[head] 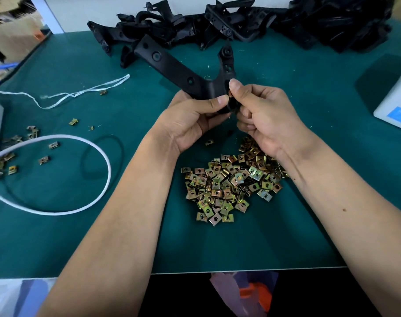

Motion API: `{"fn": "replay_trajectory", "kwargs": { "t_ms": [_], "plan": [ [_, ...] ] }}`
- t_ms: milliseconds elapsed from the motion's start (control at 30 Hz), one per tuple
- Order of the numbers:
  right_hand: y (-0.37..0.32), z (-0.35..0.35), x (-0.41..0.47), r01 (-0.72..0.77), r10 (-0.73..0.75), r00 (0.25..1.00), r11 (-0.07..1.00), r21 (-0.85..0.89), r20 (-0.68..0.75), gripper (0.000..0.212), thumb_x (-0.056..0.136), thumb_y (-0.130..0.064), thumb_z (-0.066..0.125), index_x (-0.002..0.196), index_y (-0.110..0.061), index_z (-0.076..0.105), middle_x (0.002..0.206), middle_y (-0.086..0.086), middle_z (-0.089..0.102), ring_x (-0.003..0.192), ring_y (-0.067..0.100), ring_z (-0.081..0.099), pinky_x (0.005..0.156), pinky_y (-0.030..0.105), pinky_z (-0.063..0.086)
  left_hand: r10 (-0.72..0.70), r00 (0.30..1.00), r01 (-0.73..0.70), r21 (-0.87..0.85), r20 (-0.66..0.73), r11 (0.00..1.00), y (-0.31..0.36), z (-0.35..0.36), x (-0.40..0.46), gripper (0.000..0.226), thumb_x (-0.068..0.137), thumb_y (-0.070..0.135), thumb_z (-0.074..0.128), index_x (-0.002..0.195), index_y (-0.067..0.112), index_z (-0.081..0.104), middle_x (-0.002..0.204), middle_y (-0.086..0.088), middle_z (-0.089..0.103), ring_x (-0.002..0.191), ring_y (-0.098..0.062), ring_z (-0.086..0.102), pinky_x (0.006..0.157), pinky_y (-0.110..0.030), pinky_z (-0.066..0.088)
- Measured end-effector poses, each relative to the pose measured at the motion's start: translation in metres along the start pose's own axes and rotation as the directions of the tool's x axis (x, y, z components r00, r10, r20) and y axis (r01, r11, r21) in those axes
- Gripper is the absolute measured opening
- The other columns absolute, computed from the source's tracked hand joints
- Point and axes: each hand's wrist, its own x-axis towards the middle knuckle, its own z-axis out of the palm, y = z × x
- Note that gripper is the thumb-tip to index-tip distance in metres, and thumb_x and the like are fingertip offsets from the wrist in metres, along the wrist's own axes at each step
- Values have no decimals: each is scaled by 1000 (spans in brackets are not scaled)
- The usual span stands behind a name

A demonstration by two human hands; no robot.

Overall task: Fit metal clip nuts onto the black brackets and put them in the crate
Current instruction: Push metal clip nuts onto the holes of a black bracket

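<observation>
Green worktable is carrying, at its far edge, the stock heap of black brackets; the crate isn't showing in this view. 1 Y-shaped bracket is being held above the mat w/ the left hand gripping its stem. Loose clip nut pile is lying just below both wrists. Right hand is pinching 1 clip nut at the bracket's junction. Advice: keep the nut square to the edge, hole over hole, & push w/ the thumb till seated.
</observation>
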Motion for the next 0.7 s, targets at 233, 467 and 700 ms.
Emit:
{"fn": "replay_trajectory", "kwargs": {
  "t_ms": [233, 467, 700],
  "plan": [
    [-1, -2, 3, 220, -214, 975, 878, -424, 63, 26, 98, -40, 68, 96, -16, 76, 74, -5, 70, 62, 8, 57, 56, 21, 46, 74, 992, -98, -249, -106, 963, 11, -13, 2, 33, 89, -7, 58, 110, 19, 60, 95, -5, 72, 78, -17, 70, 68, -28, 57],
    [4, 5, -2, 470, -18, 871, 322, -822, 491, 15, 84, -34, 83, 95, -29, 76, 95, -13, 63, 85, 0, 56, 81, 26, 45, 51, 963, -144, -343, -266, 928, 9, -20, 9, 18, 91, 10, 71, 83, 19, 58, 88, 3, 68, 69, -11, 68, 59, -25, 55],
    [4, -1, 1, 369, -290, 929, 720, -588, 228, 5, 91, -13, 76, 92, -16, 72, 84, -4, 73, 76, 9, 67, 75, 24, 53, -36, 963, -82, -418, -267, 905, 7, -18, 10, 17, 80, 3, 76, 86, 13, 64, 93, 3, 57, 80, -14, 69, 62, -23, 56]
  ]
}}
